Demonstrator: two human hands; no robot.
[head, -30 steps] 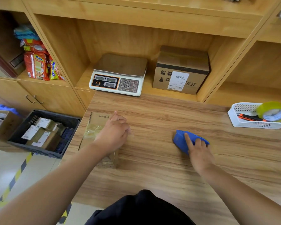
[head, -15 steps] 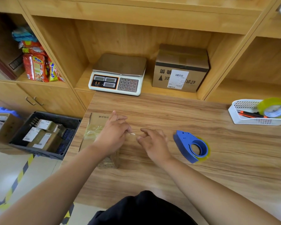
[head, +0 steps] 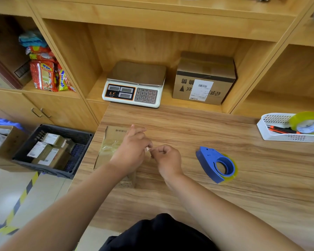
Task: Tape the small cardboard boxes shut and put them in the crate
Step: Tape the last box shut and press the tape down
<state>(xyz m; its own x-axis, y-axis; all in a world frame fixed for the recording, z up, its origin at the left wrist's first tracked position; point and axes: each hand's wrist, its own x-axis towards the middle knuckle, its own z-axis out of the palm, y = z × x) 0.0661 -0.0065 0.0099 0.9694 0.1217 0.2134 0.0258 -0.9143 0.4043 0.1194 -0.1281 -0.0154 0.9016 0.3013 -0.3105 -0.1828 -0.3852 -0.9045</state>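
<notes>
A small cardboard box (head: 110, 142) with clear tape across its top lies at the left end of the wooden table (head: 198, 187). My left hand (head: 131, 151) rests over the box's right side and pinches the loose end of the clear tape. My right hand (head: 168, 159) meets it there, its curled fingers pinching the same tape end. The blue tape dispenser (head: 216, 164) lies on the table to the right, free of both hands. The dark crate (head: 51, 151) with several labelled small boxes stands on the floor left of the table.
A white scale (head: 134, 87) and a larger cardboard box (head: 205, 78) sit in the shelf niche behind the table. A white basket (head: 279, 131) with a tape roll (head: 306, 123) stands at the far right. Snack packs (head: 45, 73) fill the left shelf. An open carton (head: 4, 140) sits on the floor.
My right hand let go of the blue dispenser and moved left to my left hand at the box, where both now pinch the tape end. The dispenser stayed on the table.
</notes>
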